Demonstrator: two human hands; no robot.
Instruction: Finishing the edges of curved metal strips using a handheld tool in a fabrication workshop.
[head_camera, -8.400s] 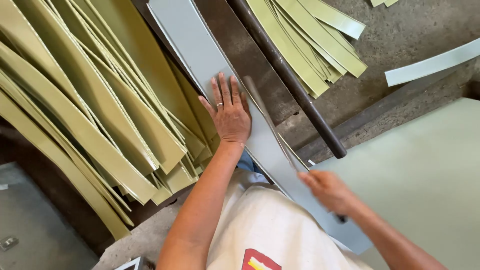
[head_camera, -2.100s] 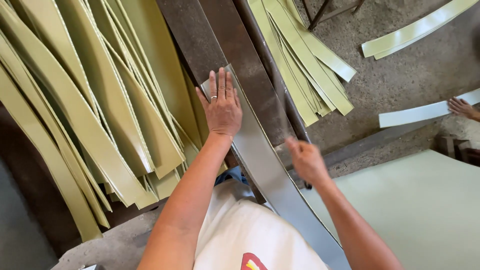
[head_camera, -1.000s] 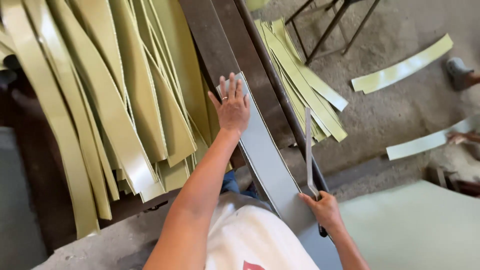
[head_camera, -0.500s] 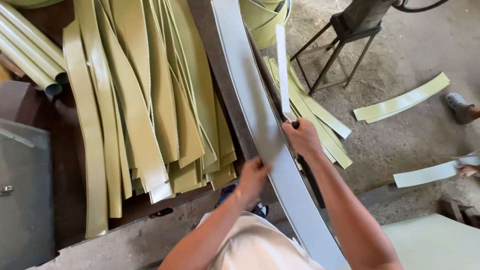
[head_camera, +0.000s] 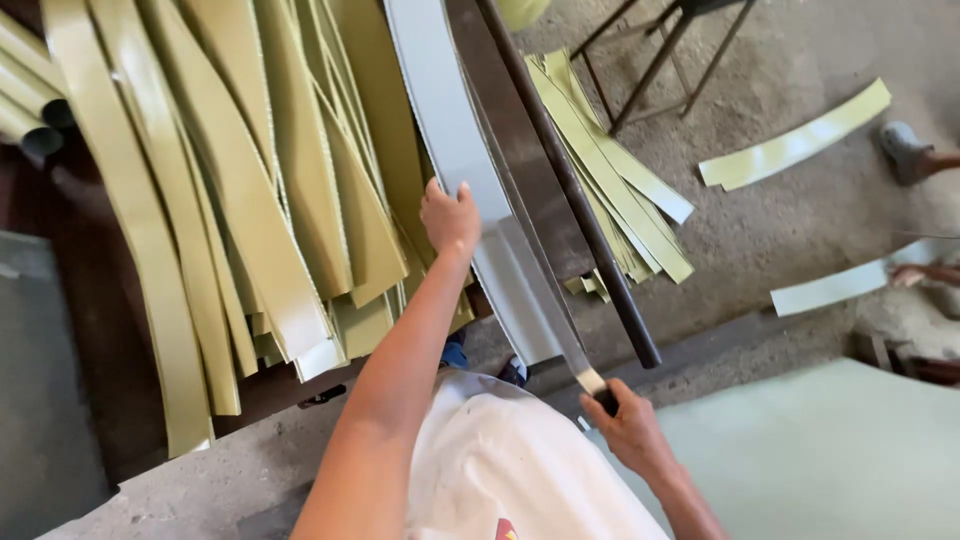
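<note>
Dusty concrete floor (head_camera: 760, 250) below, olive strips (head_camera: 250, 200) heaped on the dark worktop (head_camera: 100, 330). Left hand (head_camera: 450, 215) grips the grey sheet strip (head_camera: 450, 130) at its left edge; its long axis runs from the person's body up and away, slightly leftward. Right hand (head_camera: 630, 430) is clenched around the long blade's handle (head_camera: 600, 392). Risk, I'd say: the sheet skews, the blade wanders, and left fingers sit close.

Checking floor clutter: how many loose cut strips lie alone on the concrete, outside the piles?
2: an olive strip at upper right, a paler strip lower down near the right edge. More may lie out of frame.
</note>
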